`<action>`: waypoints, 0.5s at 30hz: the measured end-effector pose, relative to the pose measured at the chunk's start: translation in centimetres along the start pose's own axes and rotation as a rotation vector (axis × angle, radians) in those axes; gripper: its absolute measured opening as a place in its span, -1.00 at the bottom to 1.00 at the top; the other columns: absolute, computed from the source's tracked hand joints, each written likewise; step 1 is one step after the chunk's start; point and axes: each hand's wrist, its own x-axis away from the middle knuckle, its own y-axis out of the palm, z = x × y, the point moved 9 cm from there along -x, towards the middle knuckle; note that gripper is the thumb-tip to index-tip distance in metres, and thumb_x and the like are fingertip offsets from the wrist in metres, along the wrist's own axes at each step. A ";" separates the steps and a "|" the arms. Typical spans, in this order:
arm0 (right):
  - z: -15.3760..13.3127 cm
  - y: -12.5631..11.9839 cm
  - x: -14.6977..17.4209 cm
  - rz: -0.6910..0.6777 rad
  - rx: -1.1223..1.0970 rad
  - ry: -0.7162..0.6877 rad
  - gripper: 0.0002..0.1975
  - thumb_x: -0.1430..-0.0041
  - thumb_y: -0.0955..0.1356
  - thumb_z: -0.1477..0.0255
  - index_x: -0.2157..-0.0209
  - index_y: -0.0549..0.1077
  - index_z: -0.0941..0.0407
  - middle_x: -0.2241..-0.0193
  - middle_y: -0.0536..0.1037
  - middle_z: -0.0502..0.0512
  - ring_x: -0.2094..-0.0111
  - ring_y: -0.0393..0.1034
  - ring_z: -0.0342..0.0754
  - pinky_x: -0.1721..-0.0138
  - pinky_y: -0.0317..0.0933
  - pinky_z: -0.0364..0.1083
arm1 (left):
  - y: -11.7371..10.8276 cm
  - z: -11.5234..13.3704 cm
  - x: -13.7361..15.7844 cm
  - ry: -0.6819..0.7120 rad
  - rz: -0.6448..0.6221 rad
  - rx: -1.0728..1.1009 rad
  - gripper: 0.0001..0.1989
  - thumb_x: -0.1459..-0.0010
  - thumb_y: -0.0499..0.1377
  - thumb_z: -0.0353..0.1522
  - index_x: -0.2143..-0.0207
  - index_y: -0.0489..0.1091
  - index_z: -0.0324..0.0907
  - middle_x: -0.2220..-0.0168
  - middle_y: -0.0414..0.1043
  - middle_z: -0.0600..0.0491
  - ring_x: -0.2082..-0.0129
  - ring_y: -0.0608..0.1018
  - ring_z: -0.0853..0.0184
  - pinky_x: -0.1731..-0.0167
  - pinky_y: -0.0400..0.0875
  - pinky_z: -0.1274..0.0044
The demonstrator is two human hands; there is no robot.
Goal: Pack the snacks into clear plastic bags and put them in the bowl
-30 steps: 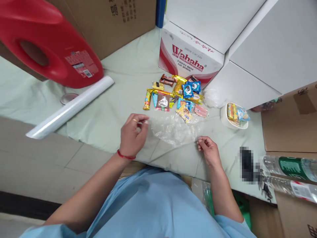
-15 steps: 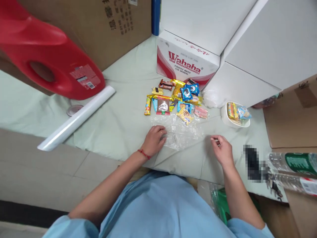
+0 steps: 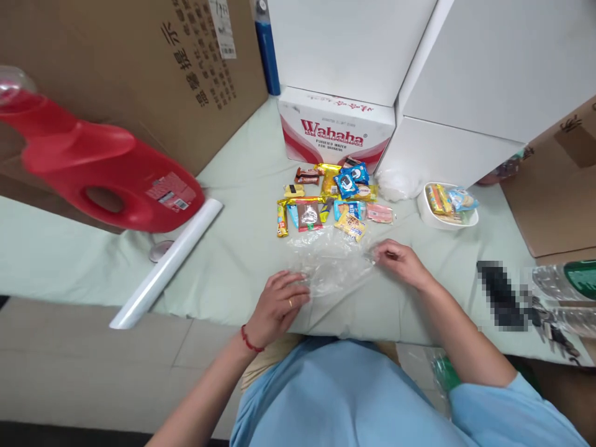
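A crumpled clear plastic bag (image 3: 333, 273) lies flat on the pale green cloth, just in front of a pile of wrapped snacks. At its left edge, my left hand (image 3: 279, 304) rests with fingers stretched out, their tips touching the film. My right hand (image 3: 400, 262) pinches the bag's right edge between thumb and fingers. Behind the bag are a yellow cookie packet (image 3: 351, 226), a brown-and-red packet (image 3: 310, 215), a pink packet (image 3: 380, 213), a blue round-patterned packet (image 3: 346, 184) and several others.
A white tub (image 3: 431, 214) of snacks stands at the right. A red detergent jug (image 3: 125, 149) and a white roll (image 3: 172, 261) lie left. A Wahaba carton (image 3: 335, 139) stands behind the snacks. Plastic bottles (image 3: 549, 282) and keys (image 3: 559, 338) are at far right.
My right hand has moved left from the bare cloth to the bag's right edge and now grips it. My left hand stays by the left edge, its fingers more stretched. The view has shifted.
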 end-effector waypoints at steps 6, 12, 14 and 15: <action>1.4 -1.9 7.2 -0.212 0.049 0.033 -0.75 -0.32 0.38 0.20 0.30 0.66 0.02 0.01 0.59 0.21 -0.03 0.48 0.07 -0.05 0.34 0.06 | -0.7 0.5 2.9 0.079 -0.197 0.119 -0.51 -0.14 0.05 -0.57 -0.09 0.41 -0.06 -0.16 0.55 0.01 -0.34 0.38 0.21 -0.38 0.09 0.15; -0.5 -5.1 8.7 -0.292 0.193 0.102 -0.72 -0.37 0.32 0.26 0.06 0.65 -0.03 -0.17 0.52 0.18 -0.18 0.42 0.11 -0.19 0.29 0.12 | -5.2 -2.6 1.1 -0.207 0.029 0.140 -0.64 -0.29 0.02 -0.52 0.00 0.48 -0.07 0.05 0.64 0.03 -0.06 0.61 0.28 -0.14 0.43 0.35; -1.7 -6.9 6.8 -0.092 0.306 0.085 -0.71 -0.38 0.28 0.31 0.06 0.63 -0.01 -0.02 0.61 0.17 -0.04 0.51 0.08 -0.12 0.34 0.11 | -6.0 -3.1 -0.5 -0.316 0.143 0.082 -0.72 -0.31 0.03 -0.49 0.13 0.52 -0.10 0.17 0.64 0.04 0.08 0.64 0.30 0.01 0.49 0.43; -2.7 -7.4 5.8 0.015 0.367 0.057 -0.71 -0.37 0.26 0.35 0.08 0.62 0.00 0.04 0.62 0.16 0.01 0.52 0.08 -0.10 0.35 0.11 | -5.8 -3.1 -1.6 -0.362 0.164 0.062 -0.74 -0.32 0.03 -0.47 0.16 0.53 -0.12 0.19 0.63 0.04 0.12 0.64 0.31 0.05 0.51 0.45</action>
